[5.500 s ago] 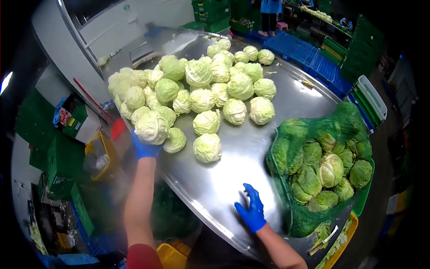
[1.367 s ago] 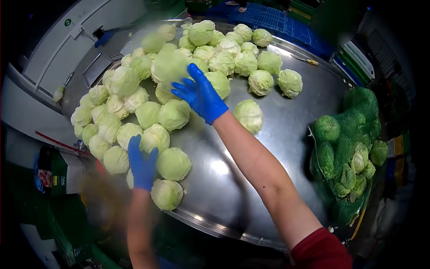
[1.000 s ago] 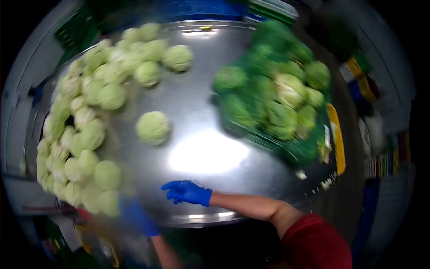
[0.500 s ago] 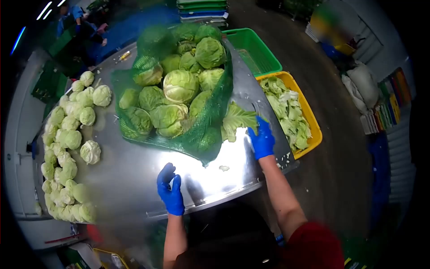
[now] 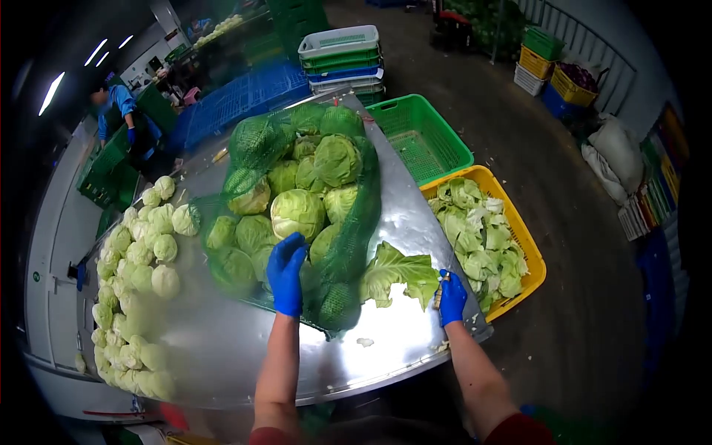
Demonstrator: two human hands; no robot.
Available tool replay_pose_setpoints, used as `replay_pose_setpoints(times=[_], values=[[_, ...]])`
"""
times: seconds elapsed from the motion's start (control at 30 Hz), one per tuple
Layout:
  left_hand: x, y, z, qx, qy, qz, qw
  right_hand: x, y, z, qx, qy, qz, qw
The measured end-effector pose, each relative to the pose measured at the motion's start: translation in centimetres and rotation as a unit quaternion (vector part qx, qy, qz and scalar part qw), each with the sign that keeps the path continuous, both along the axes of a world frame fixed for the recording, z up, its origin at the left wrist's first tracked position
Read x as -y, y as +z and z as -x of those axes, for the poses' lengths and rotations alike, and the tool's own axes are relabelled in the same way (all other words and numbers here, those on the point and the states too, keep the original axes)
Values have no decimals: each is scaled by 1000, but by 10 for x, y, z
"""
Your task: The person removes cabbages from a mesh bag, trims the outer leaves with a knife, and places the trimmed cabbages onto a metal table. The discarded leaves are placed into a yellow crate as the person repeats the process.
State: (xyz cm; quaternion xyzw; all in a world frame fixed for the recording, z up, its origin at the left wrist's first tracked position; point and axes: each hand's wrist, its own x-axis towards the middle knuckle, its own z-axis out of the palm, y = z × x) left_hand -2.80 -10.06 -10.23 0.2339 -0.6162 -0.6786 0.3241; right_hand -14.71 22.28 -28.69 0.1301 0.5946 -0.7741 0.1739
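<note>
Whole cabbages [image 5: 297,213] lie in an open green mesh bag [image 5: 348,256] on a metal table [image 5: 222,326]. My left hand [image 5: 285,274], in a blue glove, is at the near side of the bag, over a cabbage; its fingers are apart and hold nothing. At the table's right edge my right hand [image 5: 451,298], also gloved in blue, has its fingers closed round something small and brownish, partly hidden. Loose green cabbage leaves [image 5: 399,273] lie just left of that hand.
Trimmed pale cabbages [image 5: 141,252] are piled along the table's left side. Beyond the right edge stand a yellow crate [image 5: 530,259] of leaves and a green crate [image 5: 437,141]. Stacked crates [image 5: 340,55] are behind the table. A person in blue [image 5: 122,111] stands at the far left.
The view has tilted up. My left hand has moved forward to the cabbages in the bag. My right hand has moved from the leaves' upper right to the table's edge, its fingers now closed.
</note>
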Motion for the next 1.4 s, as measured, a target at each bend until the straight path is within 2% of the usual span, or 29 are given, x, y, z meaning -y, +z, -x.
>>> replay_pose_setpoints(times=[0.07, 0.13, 0.23, 0.27, 0.33, 0.4, 0.43, 0.47, 0.57, 0.67, 0.77, 0.83, 0.87, 0.97, 1.03, 1.07, 1.1, 1.13, 1.2, 1.27, 1.33, 1.37, 1.4], values=[[11, -5, 30, -10, -6, 4, 1000, -3, -14, 0, 7, 7, -6, 1000], [26, -11, 64, 35, 12, 75, 996, -8, -67, 4, -142, 16, -116, 983], [37, -5, 121, 126, 53, 214, 967, -9, -64, -2, -110, 56, -101, 987], [36, 7, 137, 189, 43, 238, 952, -10, -54, -2, -96, 72, -98, 988], [56, -18, 178, 188, 96, 400, 892, -16, -31, 0, -72, 101, -79, 989], [49, 3, 212, 221, 106, 421, 873, -17, -32, -1, -144, 122, -121, 975], [46, 12, 226, 240, 110, 429, 864, -18, -21, -2, -108, 129, -95, 981], [44, 17, 239, 266, 97, 428, 858, -18, -28, -1, -171, 130, -144, 966], [41, 27, 267, 336, 82, 445, 826, -21, -20, 2, -197, 165, -200, 946], [39, 26, 279, 375, 78, 403, 831, -22, -20, 2, -202, 173, -215, 940], [56, -2, 274, 346, 104, 375, 854, -21, 4, 7, -288, 162, -255, 909], [56, -11, 259, 284, 132, 375, 873, -22, -3, 5, -276, 158, -239, 918], [55, -14, 252, 257, 155, 366, 881, -23, -2, 3, -225, 174, -236, 929], [75, -49, 228, 104, 208, 312, 921, -24, -29, -2, -191, 153, -182, 952], [107, -80, 211, -22, 159, 127, 979, -19, -23, -1, -150, 141, -138, 969], [120, -88, 199, -84, 130, 30, 988, -19, -22, -3, -138, 136, -129, 972], [125, -87, 183, -175, 59, -181, 966, -18, -23, -3, -123, 130, -113, 977], [102, -59, 172, -159, 126, -232, 951, -19, -28, -2, -102, 123, -104, 982], [98, -43, 147, -111, 75, -131, 982, -17, -26, -2, -154, 119, -159, 968], [98, -59, 122, -99, 20, -79, 992, -15, -17, -3, -152, 124, -188, 962], [60, -28, 102, -107, -23, -160, 981, -14, -19, -3, -190, 120, -211, 951], [27, -7, 88, -119, -72, -255, 957, -13, -21, -2, -213, 117, -228, 943], [15, -15, 73, -112, -70, -311, 941, -15, -19, -1, -233, 115, -245, 934]])
